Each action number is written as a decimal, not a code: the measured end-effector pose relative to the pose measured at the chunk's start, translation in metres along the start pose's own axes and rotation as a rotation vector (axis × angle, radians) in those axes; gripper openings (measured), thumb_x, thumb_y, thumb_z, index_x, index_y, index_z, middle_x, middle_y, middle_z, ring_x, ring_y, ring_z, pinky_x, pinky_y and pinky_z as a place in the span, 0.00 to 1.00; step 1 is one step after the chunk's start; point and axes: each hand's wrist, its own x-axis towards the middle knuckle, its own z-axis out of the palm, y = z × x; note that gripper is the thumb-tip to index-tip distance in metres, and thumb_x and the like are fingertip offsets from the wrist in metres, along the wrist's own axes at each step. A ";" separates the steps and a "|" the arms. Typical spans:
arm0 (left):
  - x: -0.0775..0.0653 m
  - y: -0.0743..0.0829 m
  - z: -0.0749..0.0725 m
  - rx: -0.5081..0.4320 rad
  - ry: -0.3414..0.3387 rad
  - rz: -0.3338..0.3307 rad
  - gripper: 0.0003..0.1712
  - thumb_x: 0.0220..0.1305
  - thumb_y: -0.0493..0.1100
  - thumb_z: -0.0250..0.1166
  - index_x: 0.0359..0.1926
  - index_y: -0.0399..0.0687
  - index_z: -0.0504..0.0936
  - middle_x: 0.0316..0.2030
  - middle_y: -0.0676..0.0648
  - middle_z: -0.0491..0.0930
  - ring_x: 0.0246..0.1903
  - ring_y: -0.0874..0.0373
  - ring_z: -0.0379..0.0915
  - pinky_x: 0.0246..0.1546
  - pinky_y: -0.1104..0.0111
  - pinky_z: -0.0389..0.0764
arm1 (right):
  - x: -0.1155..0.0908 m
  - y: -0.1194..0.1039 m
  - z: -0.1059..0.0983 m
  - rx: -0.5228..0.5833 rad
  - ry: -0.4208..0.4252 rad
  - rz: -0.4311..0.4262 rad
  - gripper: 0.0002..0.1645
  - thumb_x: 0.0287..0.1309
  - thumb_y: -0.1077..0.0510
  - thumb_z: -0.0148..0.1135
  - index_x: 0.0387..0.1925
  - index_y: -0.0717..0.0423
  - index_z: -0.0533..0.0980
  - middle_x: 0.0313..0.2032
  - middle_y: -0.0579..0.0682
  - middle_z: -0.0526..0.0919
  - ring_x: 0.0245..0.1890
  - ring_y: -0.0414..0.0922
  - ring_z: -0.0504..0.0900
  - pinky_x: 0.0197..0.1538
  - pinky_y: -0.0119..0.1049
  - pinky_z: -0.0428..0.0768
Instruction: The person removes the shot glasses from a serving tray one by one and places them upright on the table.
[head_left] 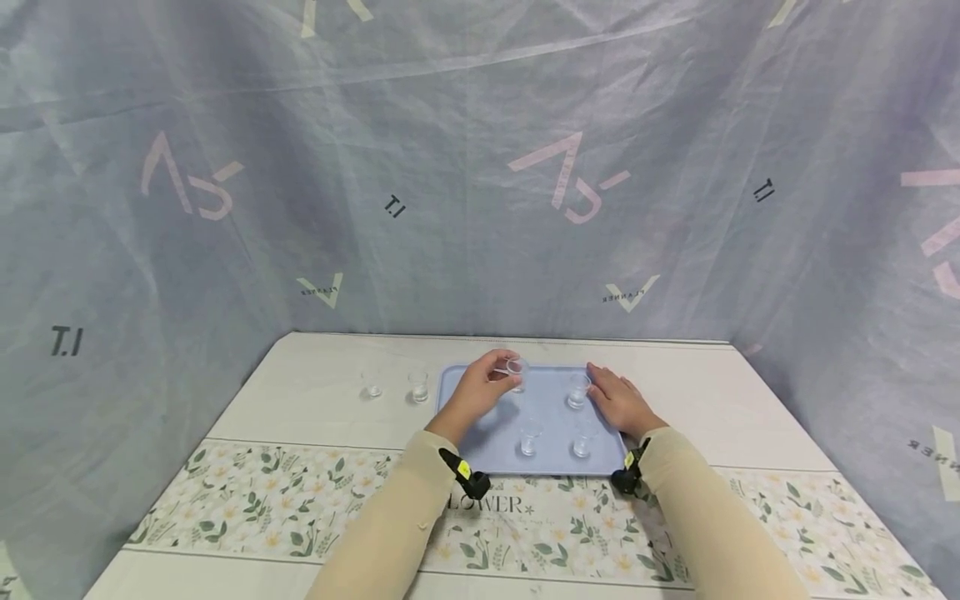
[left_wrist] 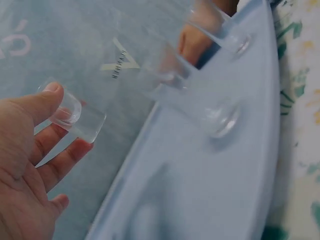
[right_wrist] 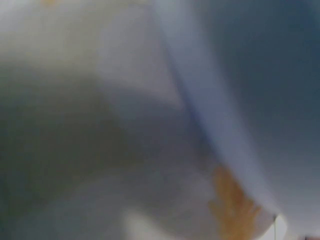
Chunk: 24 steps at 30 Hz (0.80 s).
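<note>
My left grip (head_left: 480, 390) is pinching a small clear cup (head_left: 516, 372) between thumb and fingers, over the far left part of the blue tray (head_left: 486, 447). In the left wrist view this cup shows against the curtain (left_wrist: 120, 30), so I judge that it is raised off the tray. My right grip (head_left: 619, 402) lies at the right edge of the tray with fingers rather straight, not clenched. It is just beside the far right cup (head_left: 577, 395), but I cannot tell if it touches this cup; the right wrist view is too blurred.

On the near side of the tray stand the near left cup (head_left: 529, 439) and the near right cup (head_left: 582, 443). Two more cups, one outer (head_left: 372, 386) and one inner (head_left: 418, 388), stand on the table (head_left: 330, 354), left of the tray.

I think the held cup is light and stiff, with smooth walls that can slip. Whether it is glass or plastic I cannot tell, so I would treat it as fragile. The best hold, in my opinion, is by the side walls, gently, with the base left free.
</note>
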 end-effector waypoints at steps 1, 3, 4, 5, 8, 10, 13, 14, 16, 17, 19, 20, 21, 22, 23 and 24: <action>-0.001 0.002 -0.003 0.004 0.004 0.000 0.20 0.69 0.45 0.68 0.61 0.57 0.79 0.51 0.54 0.83 0.49 0.56 0.80 0.49 0.62 0.82 | -0.001 0.000 0.000 0.009 0.005 -0.006 0.34 0.79 0.51 0.41 0.75 0.68 0.55 0.73 0.69 0.60 0.74 0.67 0.55 0.74 0.65 0.49; -0.004 0.005 -0.010 0.009 0.015 0.004 0.20 0.69 0.46 0.68 0.61 0.57 0.78 0.51 0.54 0.83 0.50 0.56 0.80 0.49 0.61 0.82 | -0.002 -0.001 0.000 0.017 0.021 -0.016 0.34 0.78 0.50 0.42 0.74 0.69 0.57 0.72 0.70 0.61 0.73 0.68 0.56 0.73 0.66 0.50; -0.006 0.007 -0.013 0.008 0.023 0.010 0.21 0.69 0.46 0.68 0.61 0.56 0.78 0.51 0.53 0.83 0.50 0.55 0.79 0.50 0.60 0.82 | -0.002 -0.001 0.000 0.019 0.026 -0.022 0.35 0.78 0.50 0.42 0.74 0.70 0.57 0.72 0.70 0.61 0.73 0.69 0.57 0.72 0.66 0.51; -0.008 0.008 -0.017 0.008 0.031 0.017 0.21 0.69 0.46 0.68 0.61 0.56 0.78 0.52 0.53 0.83 0.50 0.54 0.79 0.50 0.60 0.81 | -0.002 -0.001 0.000 0.022 0.031 -0.026 0.35 0.77 0.50 0.42 0.74 0.70 0.58 0.71 0.71 0.61 0.72 0.69 0.57 0.72 0.66 0.51; -0.016 0.011 -0.029 0.009 0.065 0.034 0.22 0.69 0.46 0.68 0.62 0.53 0.78 0.52 0.51 0.83 0.52 0.52 0.79 0.52 0.58 0.81 | -0.001 0.000 0.001 0.018 0.028 -0.024 0.35 0.78 0.50 0.42 0.74 0.69 0.58 0.72 0.70 0.61 0.73 0.69 0.57 0.72 0.66 0.51; -0.022 0.011 -0.038 0.010 0.090 0.044 0.22 0.69 0.45 0.68 0.62 0.52 0.77 0.52 0.49 0.83 0.52 0.50 0.79 0.52 0.57 0.81 | 0.000 0.000 0.001 0.015 0.014 -0.018 0.34 0.78 0.50 0.41 0.75 0.68 0.56 0.72 0.69 0.60 0.73 0.68 0.56 0.73 0.66 0.50; -0.033 0.010 -0.052 0.017 0.134 0.054 0.22 0.69 0.44 0.68 0.61 0.52 0.77 0.51 0.49 0.83 0.51 0.51 0.79 0.51 0.57 0.81 | 0.002 0.000 0.002 0.004 -0.001 -0.012 0.34 0.79 0.50 0.41 0.76 0.67 0.55 0.73 0.68 0.59 0.74 0.67 0.55 0.74 0.65 0.49; -0.037 0.009 -0.056 0.018 0.148 0.057 0.22 0.69 0.44 0.68 0.61 0.52 0.77 0.50 0.49 0.83 0.51 0.51 0.78 0.50 0.57 0.81 | 0.002 0.000 0.002 0.003 -0.002 -0.012 0.34 0.79 0.50 0.41 0.76 0.67 0.55 0.73 0.68 0.59 0.74 0.67 0.55 0.74 0.65 0.49; -0.044 0.009 -0.064 0.021 0.178 0.060 0.22 0.69 0.43 0.68 0.61 0.53 0.77 0.50 0.50 0.83 0.50 0.51 0.78 0.49 0.58 0.81 | 0.003 -0.001 0.002 -0.004 0.001 -0.019 0.35 0.79 0.50 0.41 0.75 0.68 0.55 0.73 0.69 0.60 0.74 0.67 0.55 0.73 0.65 0.50; -0.047 0.009 -0.068 0.022 0.193 0.060 0.22 0.68 0.44 0.69 0.61 0.53 0.77 0.49 0.50 0.83 0.49 0.52 0.78 0.48 0.58 0.81 | 0.003 -0.001 0.002 -0.005 0.003 -0.020 0.34 0.79 0.50 0.41 0.75 0.68 0.55 0.73 0.69 0.60 0.74 0.67 0.55 0.73 0.65 0.50; -0.052 0.009 -0.075 0.025 0.216 0.059 0.22 0.68 0.45 0.69 0.62 0.52 0.78 0.49 0.50 0.82 0.49 0.51 0.78 0.45 0.59 0.82 | 0.003 0.000 0.002 0.002 0.008 -0.019 0.34 0.79 0.51 0.41 0.75 0.68 0.55 0.72 0.69 0.60 0.74 0.68 0.55 0.73 0.65 0.50; -0.055 0.008 -0.078 0.028 0.225 0.061 0.23 0.68 0.45 0.69 0.62 0.51 0.78 0.49 0.50 0.82 0.49 0.51 0.77 0.45 0.59 0.81 | 0.003 0.000 0.002 0.005 0.009 -0.016 0.34 0.79 0.51 0.41 0.75 0.68 0.55 0.72 0.69 0.60 0.74 0.68 0.55 0.73 0.65 0.50; -0.057 0.007 -0.081 0.032 0.235 0.060 0.23 0.68 0.45 0.69 0.62 0.50 0.77 0.49 0.49 0.82 0.49 0.51 0.77 0.44 0.59 0.81 | 0.002 0.000 0.002 0.002 0.011 -0.016 0.34 0.78 0.51 0.41 0.75 0.68 0.55 0.72 0.70 0.60 0.74 0.68 0.55 0.73 0.65 0.50; -0.059 0.006 -0.084 0.035 0.241 0.059 0.24 0.68 0.46 0.69 0.62 0.49 0.77 0.50 0.49 0.82 0.49 0.51 0.77 0.44 0.59 0.81 | 0.002 0.000 0.002 0.003 0.012 -0.016 0.34 0.78 0.51 0.41 0.75 0.68 0.55 0.72 0.70 0.60 0.74 0.68 0.55 0.73 0.65 0.50; -0.061 0.005 -0.086 0.038 0.245 0.056 0.24 0.68 0.46 0.69 0.62 0.49 0.77 0.50 0.49 0.82 0.49 0.51 0.77 0.44 0.60 0.81 | 0.002 0.000 0.003 0.006 0.009 -0.012 0.35 0.78 0.51 0.40 0.76 0.68 0.55 0.73 0.69 0.60 0.74 0.68 0.55 0.73 0.65 0.49; -0.063 0.004 -0.089 0.041 0.247 0.049 0.24 0.68 0.47 0.69 0.62 0.49 0.77 0.50 0.49 0.82 0.49 0.51 0.77 0.45 0.59 0.80 | 0.002 0.000 0.003 0.009 0.009 -0.011 0.35 0.78 0.51 0.40 0.76 0.68 0.55 0.73 0.70 0.59 0.74 0.68 0.55 0.73 0.65 0.49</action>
